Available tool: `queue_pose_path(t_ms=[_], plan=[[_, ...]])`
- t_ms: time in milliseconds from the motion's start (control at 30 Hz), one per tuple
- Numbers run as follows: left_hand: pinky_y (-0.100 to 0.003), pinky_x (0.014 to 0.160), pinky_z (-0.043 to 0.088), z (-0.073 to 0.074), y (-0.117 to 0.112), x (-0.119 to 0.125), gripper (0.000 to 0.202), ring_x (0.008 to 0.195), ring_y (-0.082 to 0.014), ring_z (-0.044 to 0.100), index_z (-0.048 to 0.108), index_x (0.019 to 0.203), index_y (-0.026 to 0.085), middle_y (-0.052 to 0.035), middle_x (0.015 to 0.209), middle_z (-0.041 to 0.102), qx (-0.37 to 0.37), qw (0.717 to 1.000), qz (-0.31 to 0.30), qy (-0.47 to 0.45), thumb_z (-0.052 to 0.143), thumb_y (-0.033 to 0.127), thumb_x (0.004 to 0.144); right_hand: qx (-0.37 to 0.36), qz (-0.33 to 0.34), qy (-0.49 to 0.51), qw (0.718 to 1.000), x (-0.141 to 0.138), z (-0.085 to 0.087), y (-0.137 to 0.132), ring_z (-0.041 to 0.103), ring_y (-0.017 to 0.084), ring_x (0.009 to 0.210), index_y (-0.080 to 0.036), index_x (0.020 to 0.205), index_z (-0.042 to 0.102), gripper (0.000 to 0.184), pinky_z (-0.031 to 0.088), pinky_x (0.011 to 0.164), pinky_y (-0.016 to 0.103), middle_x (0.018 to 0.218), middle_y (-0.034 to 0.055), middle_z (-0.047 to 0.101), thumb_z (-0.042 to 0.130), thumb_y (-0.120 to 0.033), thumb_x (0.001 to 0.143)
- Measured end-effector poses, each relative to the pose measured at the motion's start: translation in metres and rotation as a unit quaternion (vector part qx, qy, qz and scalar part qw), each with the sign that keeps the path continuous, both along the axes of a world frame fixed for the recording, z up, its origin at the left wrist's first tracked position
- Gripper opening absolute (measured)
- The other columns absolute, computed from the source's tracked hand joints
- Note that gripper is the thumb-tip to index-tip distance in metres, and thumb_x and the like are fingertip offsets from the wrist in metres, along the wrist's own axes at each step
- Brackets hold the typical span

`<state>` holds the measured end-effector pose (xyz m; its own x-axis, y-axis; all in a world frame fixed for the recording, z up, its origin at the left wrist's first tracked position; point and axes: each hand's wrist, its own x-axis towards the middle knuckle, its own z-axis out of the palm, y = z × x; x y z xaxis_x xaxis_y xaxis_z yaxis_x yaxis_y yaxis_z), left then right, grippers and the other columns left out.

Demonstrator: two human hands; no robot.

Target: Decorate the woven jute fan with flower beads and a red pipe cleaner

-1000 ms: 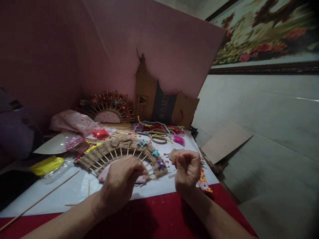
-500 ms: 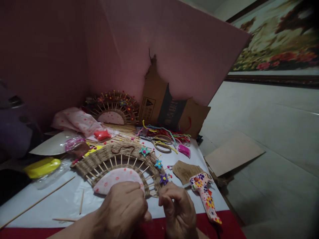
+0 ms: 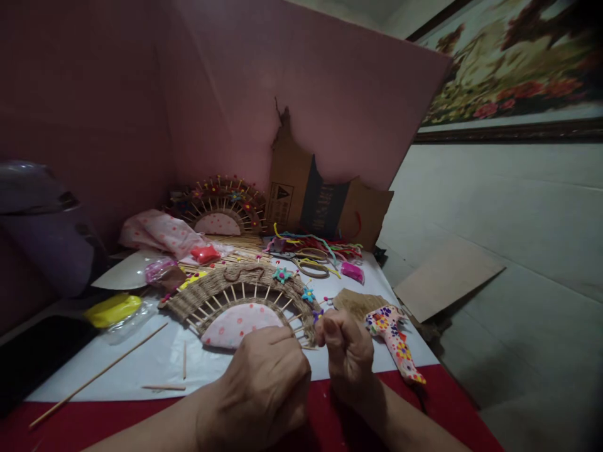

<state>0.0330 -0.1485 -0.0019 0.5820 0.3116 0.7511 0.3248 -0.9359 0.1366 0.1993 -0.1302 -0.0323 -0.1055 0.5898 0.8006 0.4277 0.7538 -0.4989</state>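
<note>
Bracing both wrists near the front edge of the red-covered worktop [image 3: 117, 414] should steady such close handwork. The left hand [image 3: 268, 383] has its fingers curled in, back uppermost; the right hand [image 3: 349, 351], just beside it, has its thumb drawn up to bent fingers. Whether either grip holds anything cannot be told; anything pinched there is hidden or too small to read. Just beyond, on the white sheet [image 3: 160, 358] mid-worktop, lies an arched brown twine weaving on thin wooden spokes [image 3: 214, 282], with a half-round pink pad dotted red [image 3: 242, 323] along its inner side. The right hand partly hides a purple flower-shaped ornament [image 3: 319, 316] at the weaving's right end, so a light touch there seems wise. Toward the right edge, a gun-shaped tool in a flower-patterned covering [image 3: 398, 348] could catch the right forearm, with a torn piece of brown cardboard [image 3: 358, 302] near it. Toward the left front corner a long thin wooden stick [image 3: 98, 376] lies slantwise, and scissors with tan handles [image 3: 296, 258] rest behind the weaving.
</note>
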Motion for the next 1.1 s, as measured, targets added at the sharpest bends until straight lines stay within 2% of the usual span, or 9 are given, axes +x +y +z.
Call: queue_pose_path(t_ms=[167, 367, 433, 500, 567, 667, 733, 867, 1100], plan=[[-0.026, 0.049, 0.026, -0.009, -0.005, 0.005, 0.024, 0.050, -0.0118, 0.035, 0.035, 0.062, 0.020, 0.0026, 0.051, 0.042, 0.024, 1.000, -0.002, -0.012, 0.041, 0.005, 0.079, 0.010, -0.046, 0.027, 0.999, 0.007, -0.002, 0.014, 0.033, 0.008, 0.049, -0.019, 0.058, 0.036, 0.033, 0.028, 0.049, 0.024, 0.054, -0.0045, 0.033, 0.042, -0.022, 0.090], [-0.027, 0.050, 0.029, -0.018, -0.007, 0.004, 0.021, 0.052, -0.0126, 0.037, 0.037, 0.066, 0.020, 0.0009, 0.057, 0.046, -0.014, 0.999, 0.026, 0.028, 0.037, 0.007, 0.082, 0.020, -0.157, 0.093, 0.983, 0.018, 0.000, 0.032, 0.043, 0.010, 0.056, -0.019, 0.073, 0.046, 0.017, 0.037, 0.055, 0.024, 0.065, -0.0021, 0.046, 0.048, -0.027, 0.088], [-0.027, 0.051, 0.030, -0.016, -0.010, 0.003, 0.019, 0.053, -0.0128, 0.037, 0.036, 0.067, 0.020, 0.0007, 0.058, 0.046, -0.026, 0.999, 0.028, 0.038, 0.036, 0.006, 0.081, 0.025, -0.237, 0.062, 0.969, 0.024, 0.003, 0.041, 0.046, 0.012, 0.057, -0.018, 0.078, 0.050, 0.012, 0.039, 0.056, 0.026, 0.068, -0.0006, 0.051, 0.052, -0.027, 0.086], [-0.027, 0.051, 0.031, -0.012, -0.012, 0.003, 0.018, 0.052, -0.0127, 0.037, 0.036, 0.068, 0.020, 0.0005, 0.058, 0.046, -0.030, 0.999, 0.009, 0.044, 0.036, 0.006, 0.080, 0.022, -0.304, -0.028, 0.952, 0.030, 0.005, 0.049, 0.052, 0.017, 0.072, -0.017, 0.086, 0.054, 0.008, 0.042, 0.066, 0.031, 0.083, 0.0057, 0.057, 0.054, -0.024, 0.083], [-0.027, 0.051, 0.031, -0.007, -0.012, 0.003, 0.017, 0.053, -0.0130, 0.038, 0.036, 0.070, 0.020, -0.0006, 0.060, 0.048, -0.036, 0.998, -0.019, 0.046, 0.035, 0.005, 0.079, 0.021, -0.332, -0.116, 0.936, 0.035, 0.007, 0.056, 0.052, 0.024, 0.093, -0.015, 0.099, 0.055, 0.020, 0.041, 0.079, 0.038, 0.102, 0.0132, 0.056, 0.055, -0.020, 0.079], [-0.028, 0.051, 0.032, -0.001, -0.011, 0.004, 0.015, 0.056, -0.0141, 0.042, 0.036, 0.074, 0.019, -0.0030, 0.063, 0.051, -0.033, 0.997, -0.056, 0.041, 0.034, 0.004, 0.076, 0.033, -0.330, -0.159, 0.930, 0.037, 0.006, 0.059, 0.050, 0.026, 0.099, -0.015, 0.100, 0.054, 0.021, 0.040, 0.083, 0.040, 0.103, 0.0136, 0.057, 0.054, -0.019, 0.079], [-0.028, 0.052, 0.031, -0.001, -0.009, 0.003, 0.015, 0.057, -0.0145, 0.042, 0.034, 0.070, 0.020, -0.0026, 0.063, 0.051, -0.009, 0.996, -0.074, 0.046, 0.036, 0.007, 0.076, 0.046, -0.325, -0.141, 0.934, 0.037, 0.004, 0.057, 0.053, 0.023, 0.086, -0.017, 0.087, 0.055, 0.012, 0.041, 0.076, 0.036, 0.088, 0.0089, 0.060, 0.056, -0.027, 0.081], [-0.030, 0.050, 0.027, -0.005, -0.006, 0.000, 0.017, 0.055, -0.0144, 0.038, 0.029, 0.064, 0.021, -0.0004, 0.060, 0.047, 0.006, 0.994, -0.084, 0.065, 0.043, 0.020, 0.074, 0.035, -0.308, -0.095, 0.946, 0.033, 0.002, 0.052, 0.051, 0.016, 0.060, -0.019, 0.070, 0.055, 0.024, 0.038, 0.061, 0.029, 0.063, 0.0007, 0.058, 0.061, -0.039, 0.079], [-0.031, 0.055, 0.032, -0.003, -0.006, 0.001, 0.009, 0.059, -0.0150, 0.040, 0.033, 0.068, 0.020, -0.0011, 0.060, 0.050, -0.033, 0.994, -0.052, 0.086, 0.039, 0.014, 0.070, 0.016, -0.203, -0.045, 0.978, 0.024, 0.003, 0.045, 0.054, 0.016, 0.060, -0.018, 0.067, 0.058, 0.021, 0.040, 0.059, 0.028, 0.063, 0.0000, 0.060, 0.064, -0.035, 0.078]])
